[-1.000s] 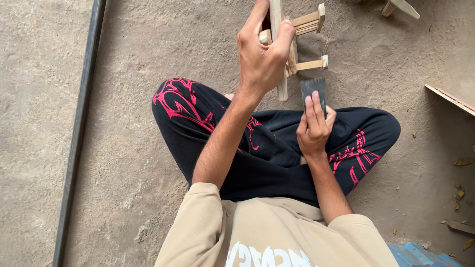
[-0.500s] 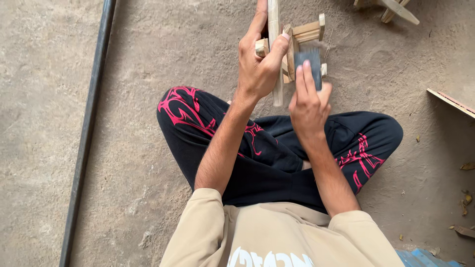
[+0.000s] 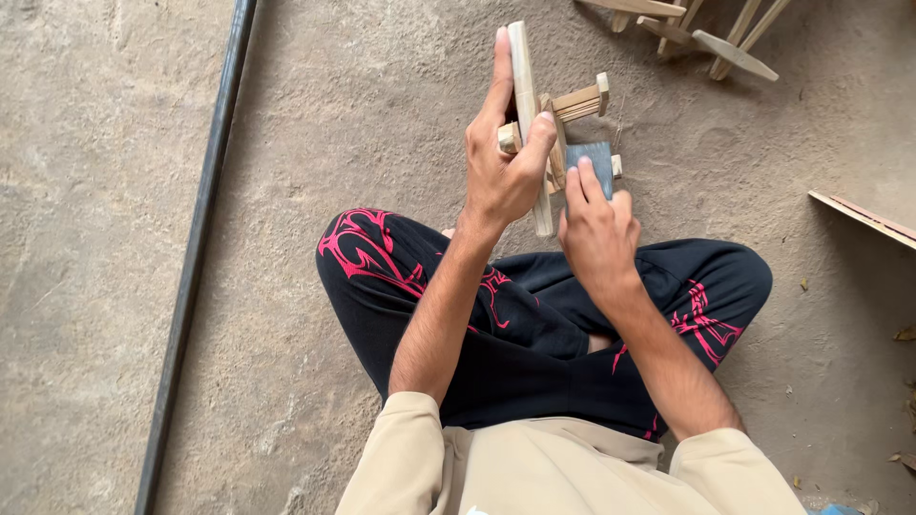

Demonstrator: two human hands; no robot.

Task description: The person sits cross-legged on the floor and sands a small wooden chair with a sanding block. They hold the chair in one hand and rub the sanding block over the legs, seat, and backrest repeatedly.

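Note:
I sit cross-legged on a concrete floor in black trousers with red patterns. My left hand point(image 3: 501, 167) grips a small wooden frame point(image 3: 534, 114) made of a long flat slat with short crosspieces, held upright above my knees. My right hand point(image 3: 596, 229) holds a dark grey sanding block point(image 3: 593, 162) pressed flat against the frame's crosspieces, just right of the slat.
A long dark metal pipe point(image 3: 196, 248) lies on the floor to the left. More wooden pieces point(image 3: 706, 24) lie at the top right. A thin wooden board edge point(image 3: 863, 217) sticks in from the right. The floor point(image 3: 315, 114) is rough concrete.
My right hand has risen from my lap with the dark block and brought it up against the wooden frame. My left hand keeps its grip on the frame.

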